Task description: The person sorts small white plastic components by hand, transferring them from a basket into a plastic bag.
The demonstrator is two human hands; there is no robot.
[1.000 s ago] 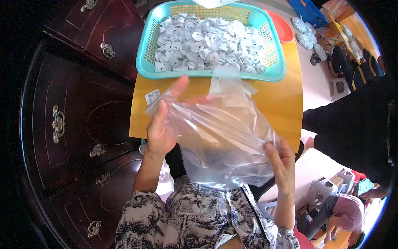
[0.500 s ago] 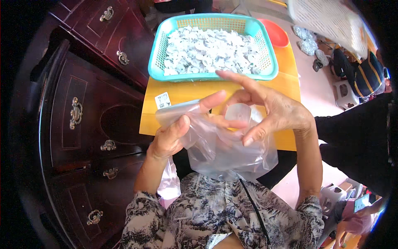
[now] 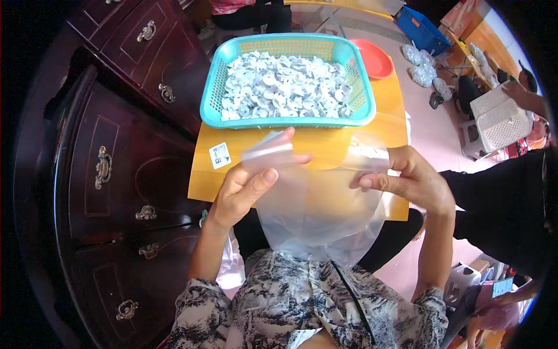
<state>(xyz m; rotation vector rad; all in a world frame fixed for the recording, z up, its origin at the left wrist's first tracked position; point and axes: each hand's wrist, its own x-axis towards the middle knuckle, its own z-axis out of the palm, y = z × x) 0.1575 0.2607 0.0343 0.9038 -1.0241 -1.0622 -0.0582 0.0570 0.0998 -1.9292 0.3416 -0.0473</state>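
A clear plastic bag (image 3: 319,218) hangs between my two hands over the table's near edge and my lap, its mouth spread wide. My left hand (image 3: 244,189) grips the left side of the bag's rim, which folds over its fingers. On the opposite side, my right hand (image 3: 415,177) pinches the rim between thumb and fingers; some of those fingers are hidden by the plastic. Beyond the bag, a turquoise basket (image 3: 290,123) holds many small white and grey pieces (image 3: 285,87). Neither hand touches the basket.
A red plastic dish (image 3: 378,61) sits behind the basket's right corner on the yellow table (image 3: 200,183). A printed white label (image 3: 220,155) lies at left. Dark wooden drawers (image 3: 116,174) stand close on my left. At right, another person's hand (image 3: 520,96) holds a white crate (image 3: 500,119).
My right hand has moved from loosely spread fingers to a grip on the bag's right rim. The bag's mouth is wider. At the right, the white crate has come lower.
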